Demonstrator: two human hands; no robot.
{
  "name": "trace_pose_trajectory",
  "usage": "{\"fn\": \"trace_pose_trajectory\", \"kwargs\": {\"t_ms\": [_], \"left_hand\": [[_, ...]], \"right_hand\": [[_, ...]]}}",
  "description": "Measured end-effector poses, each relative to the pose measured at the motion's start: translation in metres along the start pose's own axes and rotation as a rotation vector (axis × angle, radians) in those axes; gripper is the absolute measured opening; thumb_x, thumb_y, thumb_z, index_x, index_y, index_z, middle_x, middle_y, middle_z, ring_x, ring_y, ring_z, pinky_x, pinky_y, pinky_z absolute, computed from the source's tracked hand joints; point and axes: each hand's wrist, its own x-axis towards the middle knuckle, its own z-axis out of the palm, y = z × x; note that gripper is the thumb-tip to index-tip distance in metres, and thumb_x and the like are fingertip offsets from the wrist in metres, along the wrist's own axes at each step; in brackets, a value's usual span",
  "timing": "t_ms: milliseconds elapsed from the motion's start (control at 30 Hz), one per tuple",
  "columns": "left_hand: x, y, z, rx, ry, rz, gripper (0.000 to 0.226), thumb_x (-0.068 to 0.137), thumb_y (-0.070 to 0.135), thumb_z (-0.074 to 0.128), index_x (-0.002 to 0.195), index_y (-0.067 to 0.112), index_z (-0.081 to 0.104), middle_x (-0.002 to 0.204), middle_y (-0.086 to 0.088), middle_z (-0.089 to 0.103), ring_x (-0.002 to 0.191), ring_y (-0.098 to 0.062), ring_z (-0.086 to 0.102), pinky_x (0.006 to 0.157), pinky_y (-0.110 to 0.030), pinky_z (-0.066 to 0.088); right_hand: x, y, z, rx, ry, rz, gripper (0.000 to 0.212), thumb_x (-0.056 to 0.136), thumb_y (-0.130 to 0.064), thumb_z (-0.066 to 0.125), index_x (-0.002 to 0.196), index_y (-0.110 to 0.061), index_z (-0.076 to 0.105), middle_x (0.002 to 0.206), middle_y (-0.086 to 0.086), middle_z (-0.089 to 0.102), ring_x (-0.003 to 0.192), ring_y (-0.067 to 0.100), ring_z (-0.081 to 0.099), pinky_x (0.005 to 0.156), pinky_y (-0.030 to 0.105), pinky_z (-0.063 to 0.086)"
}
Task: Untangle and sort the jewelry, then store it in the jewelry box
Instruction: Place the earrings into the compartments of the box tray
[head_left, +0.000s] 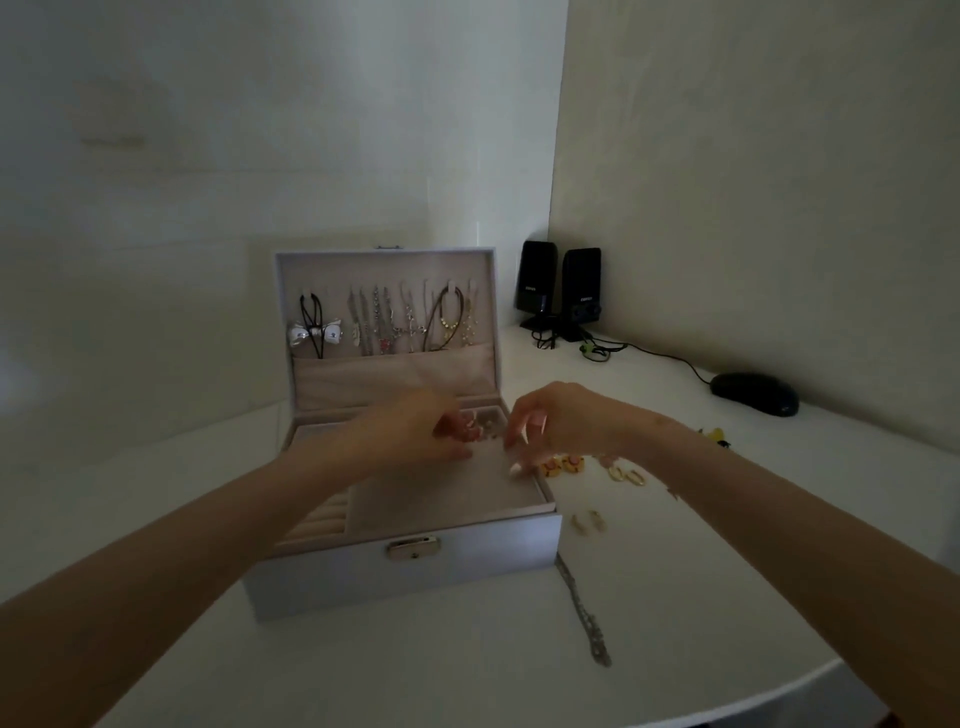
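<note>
We are judging the pink earrings (460, 427) light and snag-prone, so we pinch their bodies. Whether our left hand (410, 431) is gripping them, we cannot tell. Our right hand (561, 423), at its three o'clock, is hanging loosely curled.

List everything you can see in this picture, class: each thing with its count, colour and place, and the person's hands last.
jewelry box: one, pale, open, table centre
necklaces: several, silver, gold, dark, hanging in lid
bow piece: one, white, lid's left
speakers: two, black, back corner
mouse: one, black, far right
chain: one, silver, table, by box's front right corner
oval earrings: two, gold, right of box
small earrings: two, gold, nearer than ovals
round pieces: two, yellow-pink, beside box's right wall
yellow thing: one, behind right forearm, partly hidden
table: one, white, under everything
left hand: one, over box tray, blurred, grip unclear
right hand: one, over box's right edge, fingers curled, grip unclear
</note>
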Motion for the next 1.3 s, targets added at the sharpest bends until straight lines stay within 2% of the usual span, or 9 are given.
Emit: {"fn": "trace_pose_trajectory", "kwargs": {"t_ms": [200,367,467,600,733,900,1100,1200,1300], "left_hand": [[-0.069,0.032,0.016,0.276,0.039,-0.035,0.027,0.098,0.035,0.042,0.113,0.017,0.055,0.117,-0.002,0.056,0.109,-0.02,0.054,0.084,-0.029,0.04],[-0.108,0.066,0.044,0.581,0.343,-0.006,0.019,0.056,0.022,0.082,0.065,0.011,0.07,0.058,-0.004,0.062,0.047,-0.018,0.06,0.039,-0.02,0.038],[-0.12,0.076,0.072,0.704,0.51,0.088,0.037,0.089,0.004,0.038,0.078,0.003,0.074,0.075,-0.015,0.069,0.067,-0.027,0.063,0.057,-0.03,0.049],[-0.136,0.079,0.099,0.956,0.541,0.053,0.058,0.094,-0.006,0.011,0.104,0.002,0.067,0.105,-0.017,0.066,0.098,-0.031,0.045,0.089,-0.043,0.031],[-0.138,0.069,0.097,1.008,0.468,-0.235,0.052,0.094,-0.007,0.003,0.118,0.0,0.049,0.121,-0.018,0.053,0.104,-0.025,0.049,0.093,-0.033,0.031],[-0.136,0.06,0.074,1.154,0.369,-0.435,0.042,0.093,-0.002,0.015,0.118,0.005,0.048,0.112,-0.032,0.053,0.103,-0.031,0.05,0.085,-0.037,0.031],[-0.139,0.063,0.066,1.065,0.151,-0.323,0.067,0.083,0.003,0.038,0.145,0.019,0.019,0.107,-0.021,0.049,0.1,-0.033,0.046,0.09,-0.046,0.027],[-0.12,0.078,0.05,0.861,0.402,-0.214,0.038,0.06,0.008,0.049,0.093,0.009,0.067,0.065,-0.015,0.057,0.066,-0.028,0.053,0.069,-0.038,0.037],[-0.074,0.092,0.046,0.582,0.464,0.096,0.028,0.05,0.011,0.069,0.078,0.009,0.067,0.074,-0.012,0.063,0.072,-0.027,0.06,0.067,-0.037,0.048]], "right_hand": [[-0.008,-0.007,0.017,-0.062,0.157,0.061,0.012,0.083,-0.018,0.072,0.09,-0.01,0.068,0.092,0.008,0.068,0.077,0.017,0.066,0.063,0.024,0.052],[-0.004,-0.011,0.036,-0.262,0.288,0.152,0.02,0.088,-0.019,0.065,0.096,-0.002,0.069,0.099,0.013,0.068,0.092,0.025,0.063,0.07,0.027,0.046],[-0.005,-0.013,0.037,-0.273,0.34,0.222,0.021,0.09,-0.022,0.063,0.095,-0.003,0.067,0.095,0.011,0.066,0.087,0.025,0.063,0.068,0.028,0.044],[-0.026,-0.02,0.021,0.697,0.418,0.071,0.009,0.094,-0.012,0.056,0.088,-0.009,0.062,0.081,0.004,0.065,0.067,0.011,0.062,0.057,0.019,0.048],[-0.042,-0.029,0.017,1.219,0.246,-0.277,0.026,0.097,-0.015,0.046,0.122,-0.015,0.052,0.113,0.0,0.07,0.099,0.018,0.067,0.085,0.029,0.054],[-0.04,-0.023,0.024,1.048,0.244,-0.287,0.034,0.095,-0.014,0.051,0.13,-0.016,0.052,0.118,0.0,0.068,0.105,0.02,0.065,0.087,0.03,0.055],[-0.02,0.04,0.032,0.572,0.664,0.108,0.018,0.088,-0.001,0.058,0.096,-0.015,0.067,0.089,0.003,0.071,0.075,0.017,0.063,0.062,0.021,0.05],[-0.009,0.073,0.041,0.202,0.597,0.18,0.022,0.087,-0.001,0.06,0.1,-0.015,0.072,0.101,0.006,0.07,0.073,0.01,0.058,0.075,0.024,0.046],[0.004,0.085,0.049,0.037,0.451,0.184,0.025,0.089,-0.009,0.061,0.113,-0.014,0.069,0.116,0.005,0.063,0.096,0.015,0.058,0.081,0.017,0.035]]}}
